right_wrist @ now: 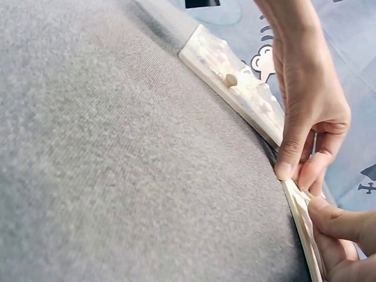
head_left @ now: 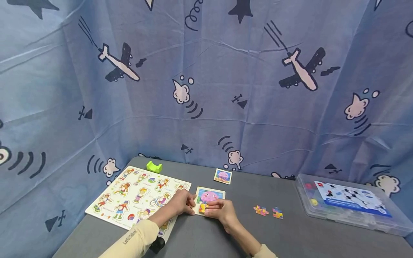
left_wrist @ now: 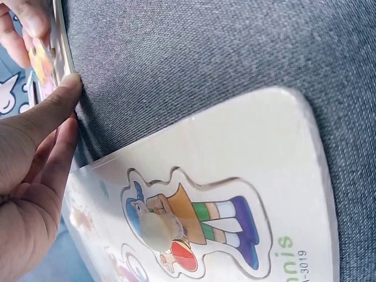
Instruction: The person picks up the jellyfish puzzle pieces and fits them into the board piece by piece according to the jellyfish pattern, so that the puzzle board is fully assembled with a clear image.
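Observation:
A small jigsaw board (head_left: 211, 189) with a pink sea-creature picture lies on the grey table. My left hand (head_left: 184, 202) grips the board's left edge, thumb on the near side, as the left wrist view also shows. Between the thumb and fingers of my right hand (head_left: 222, 212) is a yellow-orange jigsaw piece (head_left: 203, 208), held at the board's lower left part. In the right wrist view the right hand (right_wrist: 346, 235) is close beside the left hand (right_wrist: 311, 106), and the piece is mostly hidden. Joined pink-yellow pieces (head_left: 261, 210) and another loose piece (head_left: 278, 213) lie to the right.
A large wooden sports puzzle (head_left: 129, 195) lies to the left, partly under the left forearm. Behind it is a green block (head_left: 154, 167). A small picture card (head_left: 223, 176) lies beyond the board. At the right is a clear plastic case (head_left: 351, 204); a patterned curtain (head_left: 206, 107) hangs behind.

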Available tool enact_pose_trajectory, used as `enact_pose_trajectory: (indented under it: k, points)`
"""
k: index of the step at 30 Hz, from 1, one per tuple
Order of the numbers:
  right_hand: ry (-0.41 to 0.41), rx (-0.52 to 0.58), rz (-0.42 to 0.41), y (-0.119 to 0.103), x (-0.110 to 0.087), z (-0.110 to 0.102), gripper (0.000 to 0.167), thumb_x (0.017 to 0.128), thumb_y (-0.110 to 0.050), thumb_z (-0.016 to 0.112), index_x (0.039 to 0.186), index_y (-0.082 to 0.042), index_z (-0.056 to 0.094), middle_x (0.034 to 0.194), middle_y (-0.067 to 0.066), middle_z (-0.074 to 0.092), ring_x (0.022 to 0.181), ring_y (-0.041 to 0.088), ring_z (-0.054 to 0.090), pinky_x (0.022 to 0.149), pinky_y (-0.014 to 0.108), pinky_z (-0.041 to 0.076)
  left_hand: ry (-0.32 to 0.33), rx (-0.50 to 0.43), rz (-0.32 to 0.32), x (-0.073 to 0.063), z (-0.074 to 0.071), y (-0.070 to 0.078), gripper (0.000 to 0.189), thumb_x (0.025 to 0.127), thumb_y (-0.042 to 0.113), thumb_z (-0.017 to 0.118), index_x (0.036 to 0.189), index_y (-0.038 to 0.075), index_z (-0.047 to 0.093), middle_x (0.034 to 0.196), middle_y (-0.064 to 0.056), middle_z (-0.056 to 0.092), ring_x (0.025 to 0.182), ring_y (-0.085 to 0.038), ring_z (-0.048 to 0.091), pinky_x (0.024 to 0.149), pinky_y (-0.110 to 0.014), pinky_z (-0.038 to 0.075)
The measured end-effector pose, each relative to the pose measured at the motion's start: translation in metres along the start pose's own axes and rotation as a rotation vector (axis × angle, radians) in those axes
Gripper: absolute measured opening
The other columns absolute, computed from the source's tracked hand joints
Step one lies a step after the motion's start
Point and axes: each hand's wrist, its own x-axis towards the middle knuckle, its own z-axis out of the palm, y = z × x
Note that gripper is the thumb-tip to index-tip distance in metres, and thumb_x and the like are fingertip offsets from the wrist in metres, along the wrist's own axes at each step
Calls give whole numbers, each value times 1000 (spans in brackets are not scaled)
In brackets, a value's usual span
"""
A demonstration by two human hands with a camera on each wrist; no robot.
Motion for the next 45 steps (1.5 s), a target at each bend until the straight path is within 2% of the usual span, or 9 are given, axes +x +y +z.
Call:
enact_pose_trajectory:
  k: [6, 10, 14, 21, 27, 31, 38, 45]
  points:
    - [45, -129, -52, 0, 2, 7, 32, 67, 16, 77, 96, 19, 63, 78, 24, 68, 66, 16, 67, 57, 21, 52, 1, -4, 10, 0, 0, 0, 20, 61, -6, 84, 73, -4, 69, 110, -29, 63, 61, -5, 52, 52, -18, 42]
    - [69, -207, -64, -2, 4, 11, 30, 64, 13, 80, 91, 15, 66, 75, 21, 69, 66, 18, 68, 55, 22, 52, -3, -2, 9, 1, 0, -1, 20, 61, -6, 84, 74, -4, 70, 111, -29, 63, 63, -7, 57, 52, -18, 42]
    - [81, -317, -78, -4, 6, 14, 28, 63, 10, 82, 87, 10, 69, 73, 16, 70, 65, 13, 66, 54, 23, 52, -9, 4, 2, 2, 1, -3, 19, 61, -6, 84, 74, -3, 70, 111, -28, 64, 64, -8, 57, 52, -18, 41]
    - [49, -415, -154, -5, 10, 16, 28, 59, 14, 81, 84, 10, 69, 71, 16, 70, 64, 22, 70, 55, 26, 53, -5, 7, 9, 2, 1, -3, 19, 60, -6, 84, 72, -3, 70, 111, -28, 64, 65, -7, 57, 52, -18, 41]
    - [34, -505, -218, -7, 8, 16, 26, 61, 10, 82, 84, 8, 70, 71, 13, 70, 61, 16, 67, 53, 24, 51, -6, 8, 10, 2, 1, -4, 19, 61, -6, 84, 72, -3, 69, 112, -28, 63, 61, -5, 52, 52, -18, 42]
    - [36, -517, -228, -6, 7, 16, 24, 63, 8, 81, 85, 8, 71, 72, 12, 70, 61, 15, 66, 52, 22, 50, -10, 11, 3, 2, 1, -4, 19, 61, -6, 84, 72, -3, 69, 112, -27, 64, 64, -6, 55, 52, -18, 42]
    - [27, -479, -221, -6, 8, 14, 25, 64, 10, 79, 87, 10, 69, 75, 16, 70, 66, 21, 68, 56, 24, 53, -1, 9, 16, 2, 2, -5, 19, 61, -6, 84, 71, -3, 68, 109, -28, 65, 66, -11, 60, 52, -18, 41]
    - [64, -347, -151, -5, 7, 12, 32, 64, 13, 79, 93, 12, 65, 81, 19, 69, 68, 24, 68, 57, 23, 52, -9, -5, 18, 1, -1, -2, 19, 61, -6, 84, 72, -4, 69, 109, -28, 64, 71, -19, 65, 51, -18, 40]
